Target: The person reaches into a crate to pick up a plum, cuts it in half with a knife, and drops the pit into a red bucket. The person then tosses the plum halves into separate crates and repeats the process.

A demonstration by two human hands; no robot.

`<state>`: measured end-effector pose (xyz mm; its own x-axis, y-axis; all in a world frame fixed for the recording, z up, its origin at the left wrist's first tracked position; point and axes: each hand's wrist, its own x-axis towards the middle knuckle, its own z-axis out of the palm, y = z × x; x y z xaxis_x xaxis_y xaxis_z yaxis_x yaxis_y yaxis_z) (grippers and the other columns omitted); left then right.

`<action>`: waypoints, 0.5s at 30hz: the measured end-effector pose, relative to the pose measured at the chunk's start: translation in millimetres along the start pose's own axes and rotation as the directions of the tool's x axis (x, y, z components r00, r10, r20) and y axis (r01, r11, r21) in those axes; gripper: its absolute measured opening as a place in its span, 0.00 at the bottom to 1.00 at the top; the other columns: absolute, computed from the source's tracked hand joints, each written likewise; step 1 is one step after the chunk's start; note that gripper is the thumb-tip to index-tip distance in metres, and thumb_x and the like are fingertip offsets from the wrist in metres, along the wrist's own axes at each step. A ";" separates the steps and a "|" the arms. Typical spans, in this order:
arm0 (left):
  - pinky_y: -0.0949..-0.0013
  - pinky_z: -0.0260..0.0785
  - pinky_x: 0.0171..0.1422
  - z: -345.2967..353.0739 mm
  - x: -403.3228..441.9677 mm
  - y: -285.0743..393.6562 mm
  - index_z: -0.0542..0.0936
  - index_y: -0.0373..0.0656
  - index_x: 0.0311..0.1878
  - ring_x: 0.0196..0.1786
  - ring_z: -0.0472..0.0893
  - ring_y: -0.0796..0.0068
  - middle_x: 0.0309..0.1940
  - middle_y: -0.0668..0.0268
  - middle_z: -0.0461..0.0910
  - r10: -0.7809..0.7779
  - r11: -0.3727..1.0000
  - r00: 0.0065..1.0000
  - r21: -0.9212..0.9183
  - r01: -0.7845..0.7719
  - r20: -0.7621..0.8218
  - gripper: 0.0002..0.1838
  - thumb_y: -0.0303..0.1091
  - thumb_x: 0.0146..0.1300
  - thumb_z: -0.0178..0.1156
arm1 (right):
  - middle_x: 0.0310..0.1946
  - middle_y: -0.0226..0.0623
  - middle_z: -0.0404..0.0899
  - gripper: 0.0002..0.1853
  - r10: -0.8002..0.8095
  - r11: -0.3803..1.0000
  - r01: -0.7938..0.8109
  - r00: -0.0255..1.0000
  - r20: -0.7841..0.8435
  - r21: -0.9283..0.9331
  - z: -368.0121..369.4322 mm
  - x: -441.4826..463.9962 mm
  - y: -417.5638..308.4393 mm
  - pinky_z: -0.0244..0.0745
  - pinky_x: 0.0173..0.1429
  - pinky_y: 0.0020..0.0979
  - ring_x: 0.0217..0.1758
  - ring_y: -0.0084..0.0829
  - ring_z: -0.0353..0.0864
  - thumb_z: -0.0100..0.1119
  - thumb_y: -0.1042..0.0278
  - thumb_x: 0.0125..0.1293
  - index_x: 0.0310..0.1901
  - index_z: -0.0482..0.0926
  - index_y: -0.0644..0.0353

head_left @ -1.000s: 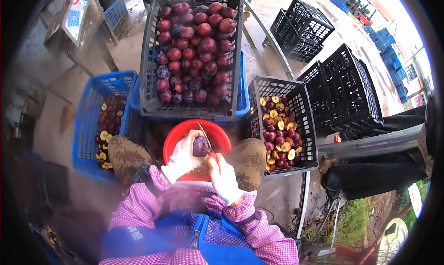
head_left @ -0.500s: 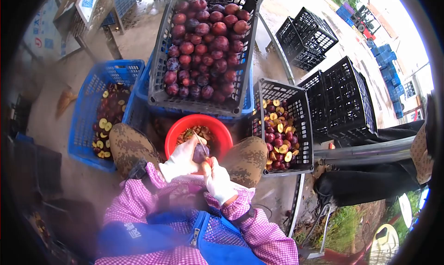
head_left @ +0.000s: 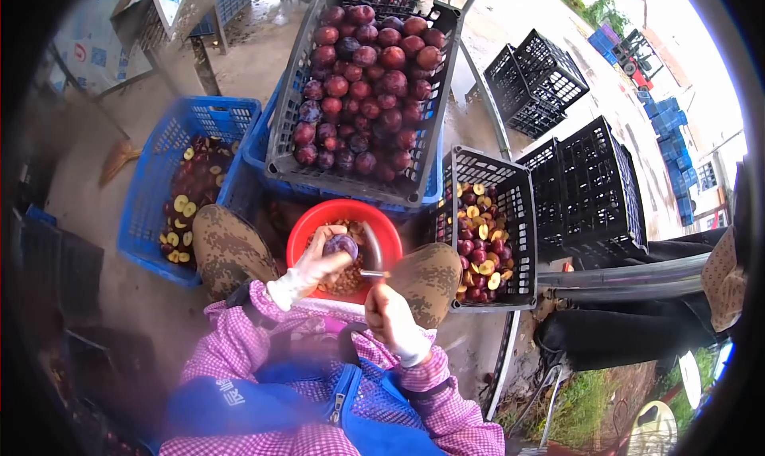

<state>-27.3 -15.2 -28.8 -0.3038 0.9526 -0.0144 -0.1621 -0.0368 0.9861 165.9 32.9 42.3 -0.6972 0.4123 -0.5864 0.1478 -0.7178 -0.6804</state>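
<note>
**Hand Inspection: Plum Held Above Red Basin, Knife Alongside**

The left hand (head_left: 315, 261), in a white glove, is gripping one dark purple plum (head_left: 341, 247) over the red basin (head_left: 296, 239). Its fingers are curling around the fruit's far and left sides, leaving the right side exposed. The right hand (head_left: 389, 317), also partly covered in white, is closing in a fist at the handle end of a knife (head_left: 373, 273). The knife is showing blurred, its blade apparently standing just right of the plum and apart from it — the exact edge is not reading clearly.

Small brown pieces (head_left: 347, 284), possibly stones, are lying in the basin. Beyond it, a black crate (head_left: 343, 187) is holding whole plums (head_left: 366, 82); to the right, a smaller black crate (head_left: 496, 304) is holding cut plums (head_left: 480, 253). A blue crate (head_left: 147, 245) on the left is also containing cut fruit.

Handling assessment: the plum is likely light, firm-skinned, and soft beneath — bruising easily and probably turning slippery once juice is running. The sounder hold is cupping it around its sides, fingertips staying clear of the blade.
</note>
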 end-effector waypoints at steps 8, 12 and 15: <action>0.66 0.67 0.61 1.2 -11.7 -8.8 0.60 0.44 0.65 0.59 0.70 0.71 0.58 0.65 0.65 -0.068 0.967 0.998 -0.249 0.062 -0.015 0.35 0.34 0.57 0.67 | 0.27 0.59 0.74 0.13 -0.399 0.496 0.119 0.911 -0.104 -0.860 4.9 -0.9 11.9 0.69 0.36 0.44 0.34 0.58 0.77 0.47 0.60 0.70 0.40 0.70 0.64; 0.63 0.66 0.63 2.6 -12.7 -6.9 0.57 0.42 0.64 0.60 0.69 0.68 0.58 0.61 0.65 -0.046 0.988 0.991 -0.151 0.027 -0.124 0.42 0.28 0.48 0.71 | 0.24 0.58 0.76 0.15 -0.429 0.439 0.125 0.899 -0.085 -0.890 4.9 -1.0 13.4 0.70 0.33 0.48 0.31 0.57 0.78 0.48 0.56 0.69 0.40 0.69 0.62; 0.63 0.66 0.62 4.0 -11.9 -10.9 0.56 0.41 0.63 0.60 0.70 0.68 0.58 0.58 0.64 -0.055 0.985 0.989 -0.170 0.031 -0.136 0.46 0.27 0.43 0.74 | 0.24 0.58 0.76 0.15 -0.434 0.449 0.132 0.897 -0.086 -0.884 6.6 -2.6 12.7 0.70 0.32 0.48 0.30 0.57 0.78 0.48 0.55 0.69 0.40 0.69 0.62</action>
<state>-18.2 -24.9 -38.7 -0.4190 0.9035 -0.0904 -0.3290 -0.0582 0.9425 165.0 19.0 38.1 -0.6290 0.7297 -0.2684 0.5939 0.2281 -0.7716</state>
